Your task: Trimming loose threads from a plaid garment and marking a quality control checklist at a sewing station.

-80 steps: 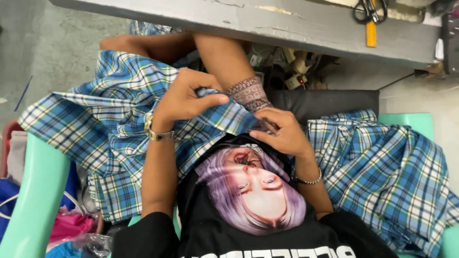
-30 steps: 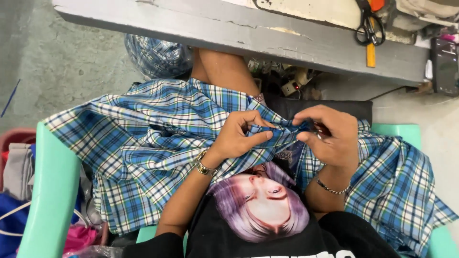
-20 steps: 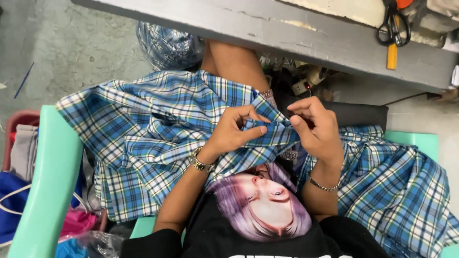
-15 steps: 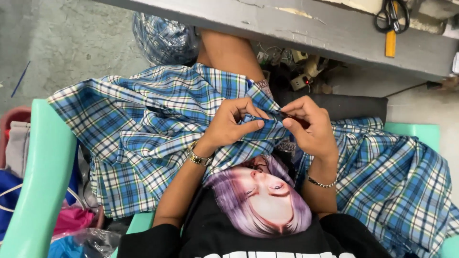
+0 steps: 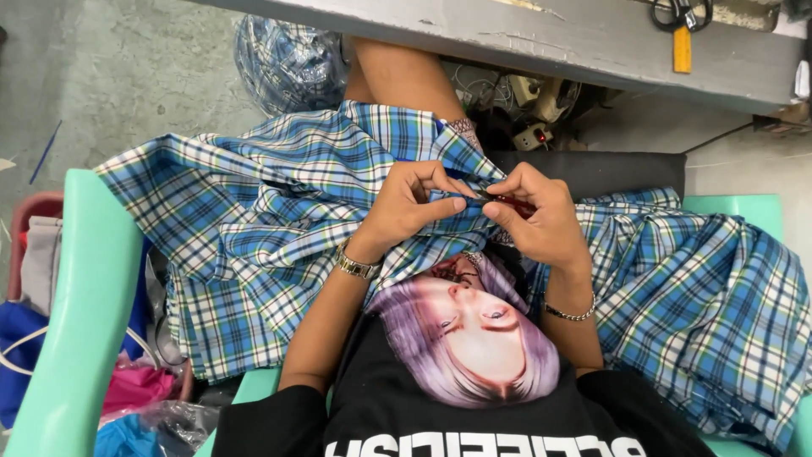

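Blue-and-white plaid cotton garment (image 5: 279, 211) draped over lap, spilling to 3 and 9 o'clock; its right end runs off frame. Left hand (image 5: 410, 207) pinches a fold shut. Right hand (image 5: 537, 216) closed on the same fold plus a small dark tool, mostly hidden by fingers. Grey desk (image 5: 524, 38) edge close at 12 o'clock; mint plastic chair arm (image 5: 80, 313) hems 9 o'clock.

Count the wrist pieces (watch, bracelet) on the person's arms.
2. A metal-band wristwatch on the left wrist, just below the left hand; a thin chain bracelet on the right wrist, below the right hand. Both hands pinch the blue plaid fabric.
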